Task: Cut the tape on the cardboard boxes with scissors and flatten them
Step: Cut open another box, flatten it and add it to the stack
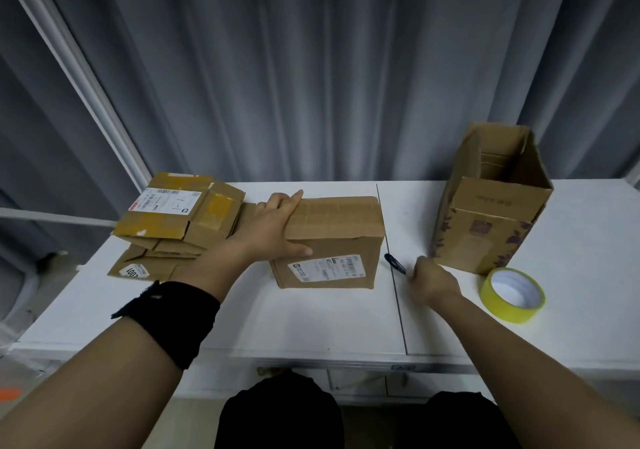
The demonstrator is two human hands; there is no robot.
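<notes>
A closed cardboard box point(337, 237) with a white label stands in the middle of the white table point(311, 320). My left hand point(277, 226) grips its top left edge, thumb on the front face. My right hand point(433, 278) rests on the table to the box's right, fingers curled around dark scissors point(395, 263) whose tip points toward the box. A tall box point(491, 213) with its top flaps open stands at the right. A pile of flattened boxes point(173, 226) lies at the left.
A roll of yellow tape point(512, 294) lies near the tall box's front. A seam point(398, 303) runs across the table between the boxes. Grey curtains hang behind the table. My knees show below the front edge.
</notes>
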